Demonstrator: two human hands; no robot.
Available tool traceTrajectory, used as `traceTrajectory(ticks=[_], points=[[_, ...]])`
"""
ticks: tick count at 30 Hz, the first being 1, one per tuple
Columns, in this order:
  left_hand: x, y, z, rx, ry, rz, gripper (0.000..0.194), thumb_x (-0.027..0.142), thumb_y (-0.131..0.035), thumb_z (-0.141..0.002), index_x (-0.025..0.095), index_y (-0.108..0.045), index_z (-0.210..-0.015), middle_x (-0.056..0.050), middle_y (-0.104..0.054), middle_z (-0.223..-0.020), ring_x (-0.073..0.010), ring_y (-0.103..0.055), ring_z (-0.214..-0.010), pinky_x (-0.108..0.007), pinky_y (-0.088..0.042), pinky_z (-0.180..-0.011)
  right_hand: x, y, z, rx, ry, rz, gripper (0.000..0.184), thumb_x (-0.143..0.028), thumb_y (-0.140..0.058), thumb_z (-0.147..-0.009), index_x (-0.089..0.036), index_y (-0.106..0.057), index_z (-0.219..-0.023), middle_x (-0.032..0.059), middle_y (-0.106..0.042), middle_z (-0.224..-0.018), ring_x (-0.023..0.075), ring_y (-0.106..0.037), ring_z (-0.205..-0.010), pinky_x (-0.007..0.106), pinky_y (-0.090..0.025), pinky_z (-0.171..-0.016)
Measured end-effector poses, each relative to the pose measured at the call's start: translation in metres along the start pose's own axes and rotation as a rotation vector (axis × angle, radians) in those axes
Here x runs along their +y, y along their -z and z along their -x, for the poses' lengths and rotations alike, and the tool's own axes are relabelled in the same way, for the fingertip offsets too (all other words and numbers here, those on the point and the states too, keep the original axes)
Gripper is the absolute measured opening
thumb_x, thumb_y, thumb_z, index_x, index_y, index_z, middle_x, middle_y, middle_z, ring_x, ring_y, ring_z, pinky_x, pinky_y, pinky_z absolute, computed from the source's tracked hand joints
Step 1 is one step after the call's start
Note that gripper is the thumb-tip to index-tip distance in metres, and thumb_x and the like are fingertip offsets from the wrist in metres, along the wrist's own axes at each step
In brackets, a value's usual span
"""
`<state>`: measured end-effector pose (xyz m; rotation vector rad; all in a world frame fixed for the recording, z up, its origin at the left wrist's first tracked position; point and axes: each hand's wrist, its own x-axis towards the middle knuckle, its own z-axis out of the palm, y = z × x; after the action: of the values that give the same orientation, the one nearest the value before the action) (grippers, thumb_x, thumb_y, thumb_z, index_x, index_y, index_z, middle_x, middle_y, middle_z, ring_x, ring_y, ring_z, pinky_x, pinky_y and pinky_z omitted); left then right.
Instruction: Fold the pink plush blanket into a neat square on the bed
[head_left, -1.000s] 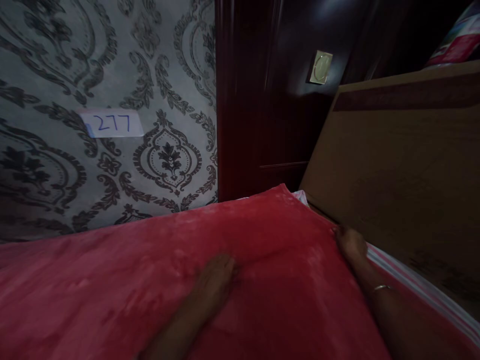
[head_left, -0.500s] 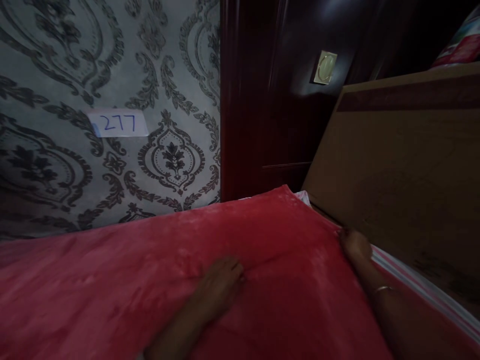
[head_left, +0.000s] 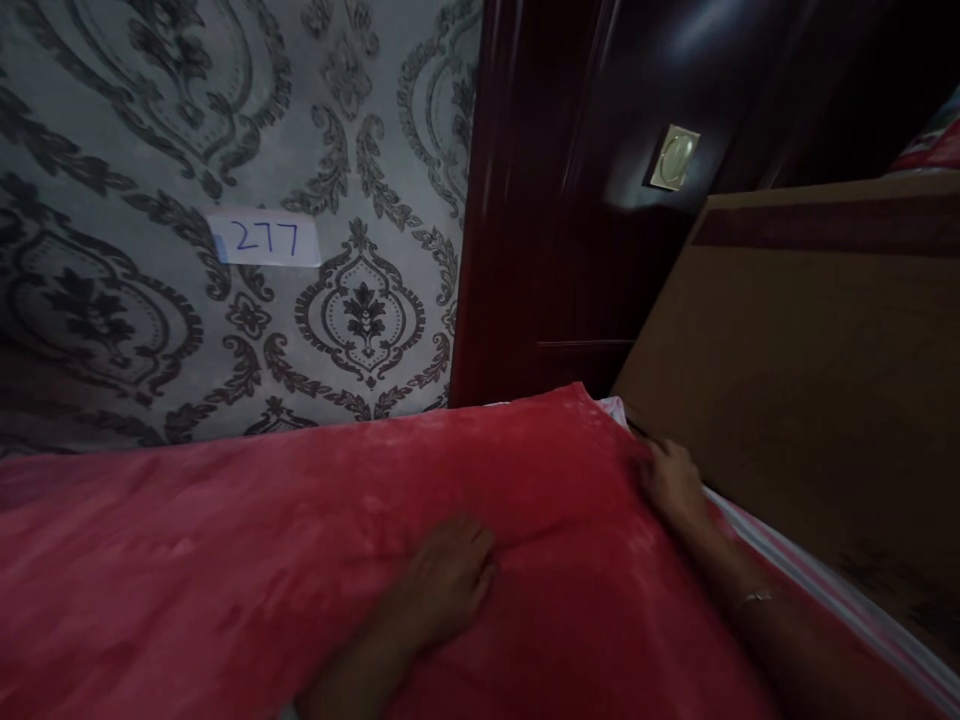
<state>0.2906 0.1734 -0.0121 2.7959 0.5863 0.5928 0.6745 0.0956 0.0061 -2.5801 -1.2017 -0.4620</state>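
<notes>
Because the red blanket (head_left: pixel 315 540) lies spread out just left of the cardboard (head_left: pixel 810 350), its right edge is the easiest part to get fingers under. The right hand (head_left: pixel 675 480) is at that edge, close to the cardboard; it is blurred, so I cannot tell whether its grip has hold of the cloth. The left hand (head_left: pixel 450 575) rests on the blanket farther left of the cardboard, fingers bent, beside a shallow crease, and whether that grip pinches any cloth I cannot tell either. The pile looks plush, so I'd expect it to be soft and floppy, not at all fragile, a bit slippery on its surface, and heavier in bulk than one corner suggests. A fold of the edge between thumb and fingers should hold better than a flat palm. The far corner, near the cardboard's lower left end, would do too, but pale cloth (head_left: pixel 615 408) and striped fabric (head_left: pixel 817 580) lie close to that side and could get caught up.
</notes>
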Motion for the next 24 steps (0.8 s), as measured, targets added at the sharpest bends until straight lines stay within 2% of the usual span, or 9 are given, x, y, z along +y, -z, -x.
traceTrajectory(ticks=[1,3,7,10,14,17,20,24], points=[[0.000,0.000,0.000,0.003,0.000,0.005,0.011,0.022,-0.048,-0.096,0.020,-0.058,-0.090,-0.005,-0.064,-0.093,-0.0218,-0.057,-0.087,-0.036,-0.042,-0.079,-0.022,0.001,-0.008,-0.019,0.145,-0.040,0.037,-0.014,-0.044,-0.094,-0.012,-0.065,-0.124,0.0163,-0.060,-0.133,0.0282,-0.053,-0.122,0.038,-0.042,-0.103],[0.000,0.000,0.000,0.003,0.005,0.004,0.011,0.021,-0.048,-0.096,0.020,-0.058,-0.090,-0.005,-0.064,-0.094,-0.0214,-0.057,-0.086,-0.036,-0.042,-0.079,-0.072,0.000,-0.026,-0.134,0.330,-0.145,0.033,-0.015,-0.044,-0.094,-0.014,-0.069,-0.115,0.0138,-0.065,-0.125,0.0256,-0.055,-0.119,0.035,-0.040,-0.104],[0.000,-0.002,0.001,-0.003,0.016,-0.016,0.010,0.022,-0.049,-0.096,0.020,-0.057,-0.091,-0.005,-0.064,-0.095,-0.0213,-0.056,-0.086,-0.036,-0.041,-0.079,-0.160,-0.014,-0.062,-0.193,0.420,-0.208,0.031,-0.014,-0.044,-0.096,-0.017,-0.071,-0.111,0.0090,-0.067,-0.121,0.0191,-0.060,-0.112,0.025,-0.041,-0.097],[0.001,-0.003,0.002,0.010,0.008,0.000,0.007,0.023,-0.051,-0.096,0.021,-0.057,-0.092,-0.005,-0.064,-0.097,-0.0211,-0.056,-0.088,-0.036,-0.042,-0.079,-0.197,-0.030,-0.075,-0.223,0.415,-0.221,0.031,-0.016,-0.044,-0.098,-0.016,-0.072,-0.113,0.0103,-0.068,-0.117,0.0192,-0.062,-0.105,0.025,-0.043,-0.092],[0.002,-0.001,0.002,-0.004,0.029,0.015,0.005,0.022,-0.052,-0.095,0.021,-0.056,-0.091,-0.004,-0.064,-0.098,-0.0207,-0.057,-0.088,-0.035,-0.042,-0.079,-0.213,-0.047,-0.069,-0.209,0.349,-0.209,0.037,-0.018,-0.042,-0.098,-0.017,-0.068,-0.125,0.0135,-0.064,-0.127,0.0261,-0.055,-0.120,0.033,-0.042,-0.098],[0.004,0.001,0.001,-0.021,0.046,0.013,0.004,0.022,-0.053,-0.094,0.021,-0.056,-0.090,-0.004,-0.065,-0.099,-0.0209,-0.057,-0.088,-0.036,-0.042,-0.078,-0.213,-0.051,-0.060,-0.143,0.270,-0.196,0.045,-0.023,-0.035,-0.101,-0.015,-0.056,-0.140,0.0173,-0.052,-0.144,0.0309,-0.046,-0.131,0.042,-0.039,-0.104],[0.004,0.002,0.001,-0.020,0.055,0.011,0.005,0.023,-0.053,-0.094,0.021,-0.056,-0.092,-0.005,-0.065,-0.100,-0.0212,-0.057,-0.088,-0.036,-0.042,-0.079,-0.210,-0.051,-0.056,-0.132,0.265,-0.193,0.048,-0.034,-0.036,-0.103,-0.021,-0.047,-0.148,0.0132,-0.044,-0.154,0.0298,-0.037,-0.140,0.046,-0.035,-0.110],[0.003,-0.001,0.002,-0.018,0.049,-0.001,0.004,0.023,-0.053,-0.094,0.021,-0.056,-0.092,-0.004,-0.065,-0.098,-0.0218,-0.058,-0.089,-0.037,-0.043,-0.079,-0.206,-0.056,-0.056,-0.200,0.254,-0.179,0.048,-0.042,-0.039,-0.102,-0.023,-0.050,-0.145,0.0108,-0.042,-0.157,0.0294,-0.036,-0.143,0.052,-0.033,-0.112]])
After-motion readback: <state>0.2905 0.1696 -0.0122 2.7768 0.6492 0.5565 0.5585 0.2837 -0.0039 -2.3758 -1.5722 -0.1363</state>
